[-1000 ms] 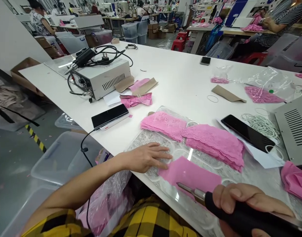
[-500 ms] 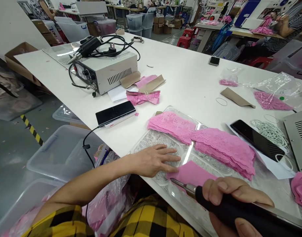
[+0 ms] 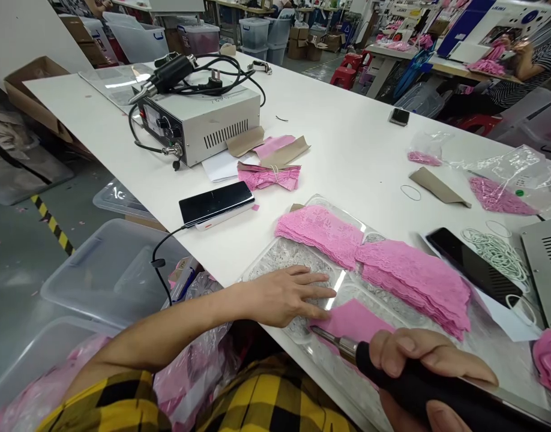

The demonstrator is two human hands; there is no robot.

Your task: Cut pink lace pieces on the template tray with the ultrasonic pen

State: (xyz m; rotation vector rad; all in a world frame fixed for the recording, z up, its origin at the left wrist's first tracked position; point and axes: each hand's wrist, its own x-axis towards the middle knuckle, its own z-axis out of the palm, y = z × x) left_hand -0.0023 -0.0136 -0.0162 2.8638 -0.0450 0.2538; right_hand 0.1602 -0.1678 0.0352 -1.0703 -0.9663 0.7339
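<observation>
My right hand (image 3: 433, 372) is wrapped round a black-handled tool (image 3: 406, 378) with a slim metal tip. The tip points left and touches, or nearly touches, the near left edge of a flat pink fabric piece (image 3: 354, 318). My left hand (image 3: 284, 294) lies palm down with fingers spread, its thumb at the left edge of that piece. Under both is a clear plastic sheet (image 3: 270, 255) with a patterned filling. Behind the hands, two stacks of pink lace pieces lie on it, a left stack (image 3: 320, 231) and a right stack (image 3: 415, 279).
A grey control box (image 3: 207, 126) carries a similar tool (image 3: 171, 75) and coiled cable. A power bank with a phone (image 3: 216, 204) and a tied pink bundle (image 3: 270, 174) lie left. Another phone (image 3: 471, 261), elastic cords (image 3: 496, 249) and a second box (image 3: 545, 264) stand right.
The view has shifted slightly, so the table's things appear a little further right. Both hands keep their places on the fabric, and the tool's tip stays at the piece's left edge.
</observation>
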